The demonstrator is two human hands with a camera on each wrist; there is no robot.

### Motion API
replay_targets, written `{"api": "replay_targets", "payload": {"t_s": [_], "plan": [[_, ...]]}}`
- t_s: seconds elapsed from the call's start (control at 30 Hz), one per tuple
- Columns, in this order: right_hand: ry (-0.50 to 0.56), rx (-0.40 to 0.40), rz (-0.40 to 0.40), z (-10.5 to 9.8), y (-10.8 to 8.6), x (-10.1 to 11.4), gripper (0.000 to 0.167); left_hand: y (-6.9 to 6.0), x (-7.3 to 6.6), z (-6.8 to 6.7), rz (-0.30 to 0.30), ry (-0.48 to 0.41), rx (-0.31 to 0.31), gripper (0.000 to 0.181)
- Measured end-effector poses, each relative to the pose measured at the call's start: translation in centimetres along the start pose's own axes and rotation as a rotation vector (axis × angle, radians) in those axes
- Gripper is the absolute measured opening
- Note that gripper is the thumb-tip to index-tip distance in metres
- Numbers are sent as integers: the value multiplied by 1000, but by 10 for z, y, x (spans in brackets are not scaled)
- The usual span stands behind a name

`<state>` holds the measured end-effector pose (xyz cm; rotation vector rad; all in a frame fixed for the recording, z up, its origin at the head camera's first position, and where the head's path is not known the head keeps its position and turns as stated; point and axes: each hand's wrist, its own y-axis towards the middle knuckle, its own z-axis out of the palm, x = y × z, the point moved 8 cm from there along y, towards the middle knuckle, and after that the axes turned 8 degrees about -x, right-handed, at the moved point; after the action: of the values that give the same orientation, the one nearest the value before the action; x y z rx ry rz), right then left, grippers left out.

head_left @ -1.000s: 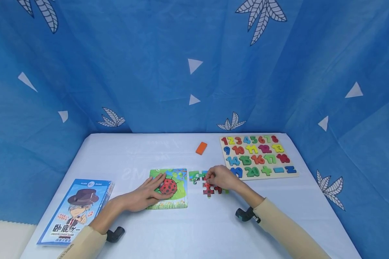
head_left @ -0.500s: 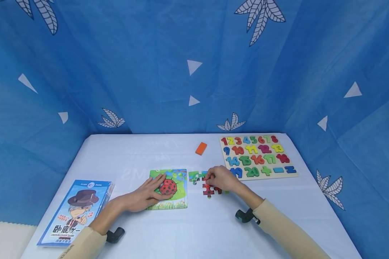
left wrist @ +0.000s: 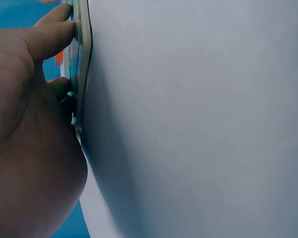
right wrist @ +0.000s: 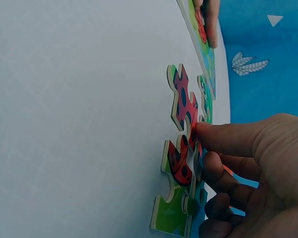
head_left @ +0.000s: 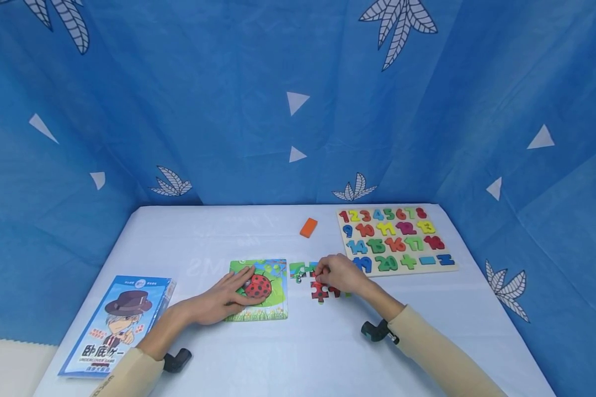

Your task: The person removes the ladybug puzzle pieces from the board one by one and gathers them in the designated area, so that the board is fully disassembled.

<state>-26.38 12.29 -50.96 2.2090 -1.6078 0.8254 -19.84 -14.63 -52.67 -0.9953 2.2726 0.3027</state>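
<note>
My left hand [head_left: 218, 303] lies with fingers spread on a square ladybug puzzle board [head_left: 277, 298], left of centre in the head view. From the left wrist view, its fingertips rest on the board's face near the edge. My right hand [head_left: 341, 274] pinches a red puzzle piece [right wrist: 194, 115] between thumb and index finger, low among other pieces. In front of it lies a red spotted piece [head_left: 320, 292]; a green piece [head_left: 296, 269] lies left of the hand. A red and green piece [right wrist: 180, 163] shows in the right wrist view. My fingers hide part of the group.
A wooden number board [head_left: 397, 242] with coloured numerals stands close behind the right hand. An orange block [head_left: 308, 227] lies further back. A blue game box [head_left: 119, 325] sits beside the left forearm. Blue curtains [head_left: 298, 127] border the white table [head_left: 278, 358].
Almost nothing differs. Both hands keep their places, the left on the board and the right at the puzzle pieces; only the camera view shifts very slightly.
</note>
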Motion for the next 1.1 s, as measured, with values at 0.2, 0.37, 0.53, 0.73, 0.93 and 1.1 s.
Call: {"api": "replay_targets", "payload": {"t_s": [0.2, 0.37, 0.53, 0.73, 0.93, 1.1], "plan": [[-6, -6, -9, 0, -1, 0, 5, 0, 0, 0, 2, 14, -8, 43], [-16, -7, -5, 0, -2, 0, 5, 0, 1, 0, 13, 26, -19, 44], [-20, -4, 0, 0, -1, -2, 5, 1, -1, -1, 19, 24, -23, 44], [-23, 1, -1, 0, -1, -3, 6, 1, 0, 0, 12, 36, -10, 44], [-30, -5, -11, -2, -2, -2, 5, 1, -1, 0, 13, 43, -10, 44], [-32, -22, -25, -3, 0, 1, 6, 1, -2, -2, 15, 44, -19, 44]]}}
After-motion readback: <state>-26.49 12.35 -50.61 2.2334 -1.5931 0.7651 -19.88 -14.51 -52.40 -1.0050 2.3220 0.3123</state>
